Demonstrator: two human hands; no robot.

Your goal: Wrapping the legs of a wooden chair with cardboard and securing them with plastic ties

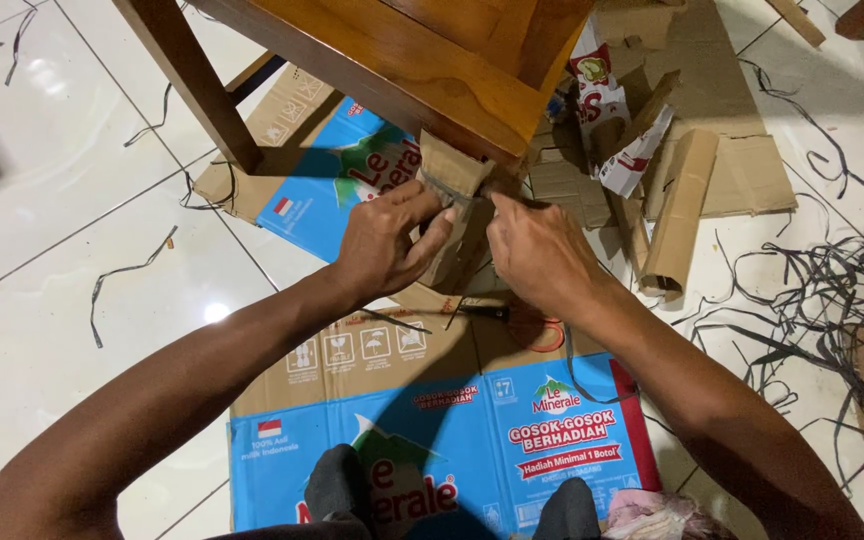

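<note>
Cardboard on white tiled floor

The floor is glossy white tile with thin dark grout lines, and a bright lamp glare reflects just off the flattened carton's left edge. Loose dark strips lie scattered on the tiles, tangling thickly at the right edge. A varnished wooden furniture frame stands at the top, one leg slanting down to the floor.

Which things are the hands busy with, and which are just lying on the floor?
In use:
- left hand and right hand, both gripping the brown cardboard wrap
- wooden furniture leg corner that the wrap covers

Lying about:
- flattened blue carton
- black strapping strips
- rolled cardboard piece
</note>
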